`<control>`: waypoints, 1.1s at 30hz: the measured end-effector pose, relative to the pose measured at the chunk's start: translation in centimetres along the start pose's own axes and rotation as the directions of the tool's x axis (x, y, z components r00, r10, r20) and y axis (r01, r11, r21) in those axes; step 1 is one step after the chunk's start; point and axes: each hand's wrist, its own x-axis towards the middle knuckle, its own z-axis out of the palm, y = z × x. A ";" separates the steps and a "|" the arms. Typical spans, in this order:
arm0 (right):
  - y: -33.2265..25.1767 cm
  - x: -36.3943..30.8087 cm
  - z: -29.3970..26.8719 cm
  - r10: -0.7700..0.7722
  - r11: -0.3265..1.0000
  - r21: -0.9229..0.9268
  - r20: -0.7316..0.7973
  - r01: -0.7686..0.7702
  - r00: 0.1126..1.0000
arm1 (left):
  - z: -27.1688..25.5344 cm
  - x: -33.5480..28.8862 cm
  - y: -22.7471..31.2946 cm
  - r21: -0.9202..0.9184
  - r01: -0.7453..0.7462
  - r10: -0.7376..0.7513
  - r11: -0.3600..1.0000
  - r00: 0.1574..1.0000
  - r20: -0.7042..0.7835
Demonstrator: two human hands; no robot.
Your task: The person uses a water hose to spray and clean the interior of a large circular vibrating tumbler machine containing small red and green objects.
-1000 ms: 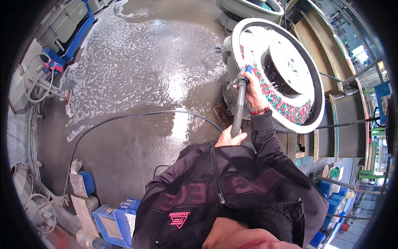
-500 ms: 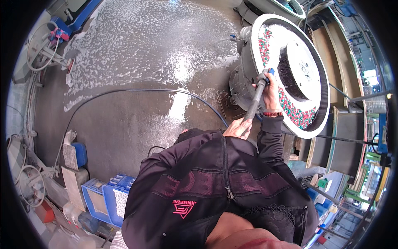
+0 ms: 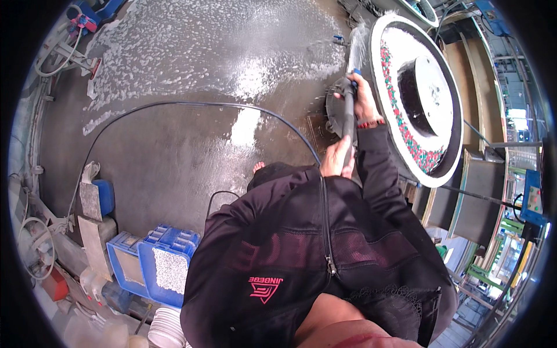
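A grey spray wand (image 3: pixel 348 119) with a blue valve lever (image 3: pixel 355 73) runs between my hands. My right hand (image 3: pixel 364 100), with a red bead bracelet at its wrist, is closed round the wand's front end by the lever. Close to my jacket, my left hand (image 3: pixel 335 159) grips the rear end. Water (image 3: pixel 358 47) sprays forward from the tip, along the outer left side of a round vibratory tumbler bowl (image 3: pixel 427 181). Inside that bowl lie many small red and green pieces (image 3: pixel 409 141) and white foam, round a raised central hub (image 3: pixel 429 87).
A dark hose (image 3: pixel 200 104) arcs across the wet, foam-covered floor (image 3: pixel 174 145). Blue crates (image 3: pixel 152 296), one with white granules, stand at lower left beside stacked white dishes (image 3: pixel 167 327). Handwheel machines (image 3: pixel 38 255) line the left; metal troughs (image 3: pixel 478 180) stand right of the bowl.
The wand has swung left, from over the bowl's inside to beside its outer wall, and water now shows spraying there. Both hands moved with it, still gripping. My view has shifted slightly.
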 end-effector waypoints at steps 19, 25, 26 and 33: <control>8.0 -2.5 -7.7 0.247 0.969 0.011 -0.028 -0.247 0.969 | -2.6 2.2 -2.2 0.006 0.273 -0.272 0.962 0.960 -0.066; 11.2 -6.1 -16.1 0.253 0.967 0.055 -0.268 -0.248 0.929 | -9.3 6.3 1.8 0.131 0.365 -0.345 0.922 0.927 -0.150; 12.5 -6.9 -18.7 0.250 0.961 -0.036 -0.324 -0.276 0.912 | -10.7 6.7 1.9 0.100 0.402 -0.383 0.910 0.908 -0.169; 23.5 -20.8 -35.8 0.449 0.790 -0.004 -0.676 -0.613 0.584 | -11.9 6.9 1.8 0.256 0.507 -0.449 0.823 0.857 -0.253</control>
